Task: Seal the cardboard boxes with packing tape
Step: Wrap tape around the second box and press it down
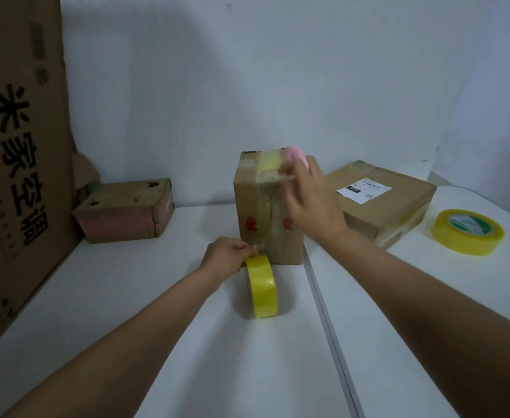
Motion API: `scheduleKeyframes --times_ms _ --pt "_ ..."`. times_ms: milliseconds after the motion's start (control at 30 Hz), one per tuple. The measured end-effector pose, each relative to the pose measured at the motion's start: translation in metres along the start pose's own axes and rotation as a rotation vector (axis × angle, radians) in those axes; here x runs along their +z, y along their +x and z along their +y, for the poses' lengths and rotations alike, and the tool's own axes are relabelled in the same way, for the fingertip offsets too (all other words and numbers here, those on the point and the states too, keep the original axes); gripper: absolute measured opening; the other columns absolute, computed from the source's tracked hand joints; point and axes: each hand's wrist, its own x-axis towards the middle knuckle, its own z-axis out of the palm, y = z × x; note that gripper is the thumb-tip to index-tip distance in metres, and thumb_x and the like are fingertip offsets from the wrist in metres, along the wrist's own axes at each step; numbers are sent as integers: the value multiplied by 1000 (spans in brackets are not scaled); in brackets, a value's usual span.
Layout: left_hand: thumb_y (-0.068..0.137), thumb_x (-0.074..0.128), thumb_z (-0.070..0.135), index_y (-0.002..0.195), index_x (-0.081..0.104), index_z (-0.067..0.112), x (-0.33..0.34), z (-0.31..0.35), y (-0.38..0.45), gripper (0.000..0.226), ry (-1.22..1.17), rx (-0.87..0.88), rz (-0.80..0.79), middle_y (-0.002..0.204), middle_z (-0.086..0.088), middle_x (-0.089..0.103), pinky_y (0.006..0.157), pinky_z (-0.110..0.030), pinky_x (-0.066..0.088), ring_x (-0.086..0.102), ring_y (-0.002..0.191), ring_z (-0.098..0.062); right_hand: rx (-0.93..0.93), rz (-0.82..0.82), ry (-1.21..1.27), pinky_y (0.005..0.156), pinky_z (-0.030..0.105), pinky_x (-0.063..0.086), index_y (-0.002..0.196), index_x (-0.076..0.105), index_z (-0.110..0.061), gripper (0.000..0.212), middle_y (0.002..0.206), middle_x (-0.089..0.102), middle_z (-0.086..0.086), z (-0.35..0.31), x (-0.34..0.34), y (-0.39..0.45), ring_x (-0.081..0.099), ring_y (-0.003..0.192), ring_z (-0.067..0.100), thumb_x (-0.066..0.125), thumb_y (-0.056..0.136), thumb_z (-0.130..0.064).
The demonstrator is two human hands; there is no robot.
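upright taped cardboard box (267,212), yellow tape roll (262,286) on edge touching it

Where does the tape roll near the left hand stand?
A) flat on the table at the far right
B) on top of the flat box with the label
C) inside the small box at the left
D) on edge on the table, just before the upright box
D: the roll stands on edge on the table, directly before the upright box, beside the left hand.

A tall cardboard box (268,212) stands upright on the white table (163,342), tape running down its front. The left hand (228,251) pinches the tape end at the box's base, just above a yellow tape roll (262,287) standing on edge. The right hand (309,193), blurred, holds a pink object (299,155) near the box's top. A flat labelled box (383,203) and a second tape roll (467,231) lie to the right.
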Motion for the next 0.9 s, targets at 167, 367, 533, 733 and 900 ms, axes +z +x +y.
scheduleKeyframes --times_ms 167,367,533,733,900 --pt "85 75 31 79 77 12 10 -4 -22 20 -204 -68 68 76 -7 74 68 -21 57 68 58 -11 281 -368 162 68 29 40 93 60 -17 5 85 58 -2 -11 6 -66 54 78 16 57 90 -20" --pt "88 72 16 76 74 7 53 5 -47 16 -487 -154 107 73 -10 70 64 -25 59 66 62 -18 503 -411 119 82 32 38 105 49 -16 34 107 50 0 8 -17 -92 48 96 20 63 89 -42" --pt "91 69 15 72 67 8 113 33 -61 21 -622 -229 -5 65 -7 63 55 -22 55 60 53 -13 806 -221 212 65 27 38 90 57 -19 30 89 61 -3 30 -57 -111 56 84 13 62 88 -49" --pt "89 65 22 70 72 7 179 40 -71 25 -138 -45 -190 61 -5 64 68 -31 55 54 57 -14 734 -546 -320 68 31 41 71 46 -22 23 81 56 2 68 -101 -79 55 82 25 58 86 -34" --pt "87 64 32 64 72 17 210 32 -66 28 218 52 -198 68 1 53 62 -25 39 47 72 -25 690 -800 -519 69 32 41 92 55 -13 15 96 55 6 82 -87 -78 55 92 28 57 87 -28"
